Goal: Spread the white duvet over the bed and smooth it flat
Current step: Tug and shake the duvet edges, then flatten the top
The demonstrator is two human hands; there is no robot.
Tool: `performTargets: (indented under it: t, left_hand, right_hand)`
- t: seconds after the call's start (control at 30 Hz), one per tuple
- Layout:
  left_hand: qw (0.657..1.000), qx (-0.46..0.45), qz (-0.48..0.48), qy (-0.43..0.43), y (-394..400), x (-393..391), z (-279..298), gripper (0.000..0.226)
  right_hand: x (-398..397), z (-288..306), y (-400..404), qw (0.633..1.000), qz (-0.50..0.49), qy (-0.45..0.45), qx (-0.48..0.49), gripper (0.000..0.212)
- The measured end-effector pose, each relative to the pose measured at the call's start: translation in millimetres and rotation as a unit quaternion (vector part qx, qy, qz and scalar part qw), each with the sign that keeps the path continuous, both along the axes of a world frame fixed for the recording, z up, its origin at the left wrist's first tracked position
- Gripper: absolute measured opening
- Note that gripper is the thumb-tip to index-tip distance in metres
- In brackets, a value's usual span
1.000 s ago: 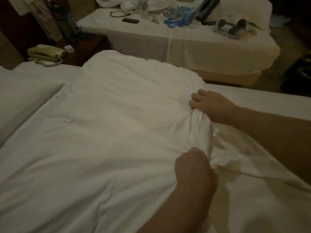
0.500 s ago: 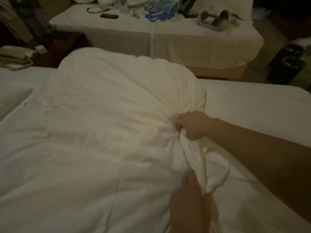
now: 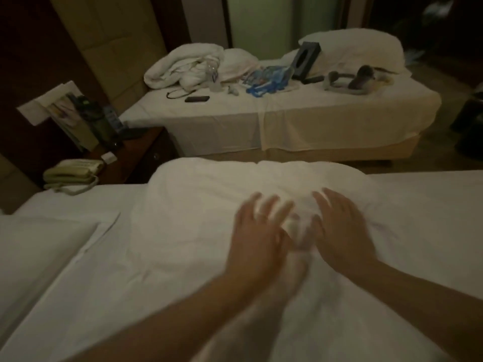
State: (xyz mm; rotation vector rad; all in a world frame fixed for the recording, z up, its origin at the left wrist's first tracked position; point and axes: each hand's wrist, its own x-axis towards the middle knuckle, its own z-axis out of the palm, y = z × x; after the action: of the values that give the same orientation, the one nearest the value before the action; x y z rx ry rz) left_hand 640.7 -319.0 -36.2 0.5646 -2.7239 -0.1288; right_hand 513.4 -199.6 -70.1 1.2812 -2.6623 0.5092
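Two hands spread, fingers straight, blurred: left hand, right hand side by side on duvet. Duvet bunched mid-bed, hump just beyond fingertips, equally near both; bare mattress rightward.

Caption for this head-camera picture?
Both hands, left hand and right hand, spread open over the rumpled white duvet.
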Motion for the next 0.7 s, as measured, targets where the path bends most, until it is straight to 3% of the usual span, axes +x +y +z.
performTargets:
  t: [0.07,0.13,0.17,0.27,0.37,0.5,0.6,0.63,0.7]
  left_hand:
    - [0.991,-0.027,0.119,-0.061,-65.4,28.5,7.4,0.055]
    - [0.971,-0.022,0.182,-0.155,-134.7,24.8,-7.0,0.061]
    - [0.963,-0.025,0.192,-0.187,-148.3,20.1,-24.6,0.064]
    - [0.951,-0.012,0.269,-0.150,-206.3,39.4,-76.5,0.069]
    - [0.942,0.026,0.322,-0.095,-229.6,58.3,-110.0,0.067]
    - [0.932,0.034,0.330,-0.148,-227.8,46.9,-152.6,0.066]
    - [0.908,0.114,0.328,-0.234,-217.5,23.0,-111.5,0.056]
    - [0.923,0.134,0.298,-0.202,-207.7,7.5,-92.0,0.050]
    - [0.971,0.111,0.184,-0.102,-173.5,-13.2,-74.7,0.050]
  right_hand:
    - [14.0,25.8,-76.9,0.996,0.073,-0.028,-0.033,0.060]
    - [4.5,15.8,-126.8,0.995,0.101,0.002,0.011,0.063]
    - [-14.0,-6.4,-132.1,0.997,0.067,0.005,0.027,0.068]
    - [-76.5,-88.1,-86.2,0.990,-0.127,0.002,0.068,0.075]
    - [-87.9,-124.4,-64.8,0.983,-0.180,-0.026,0.031,0.071]
    - [-100.1,-154.0,-81.8,0.983,-0.172,-0.016,0.069,0.058]
    - [-96.5,-110.7,-104.2,0.964,-0.214,-0.104,0.116,0.051]
    - [-84.1,-88.6,-125.1,0.972,-0.200,-0.105,0.065,0.044]
    - [-39.5,-58.4,-168.4,0.995,-0.063,-0.072,-0.018,0.041]
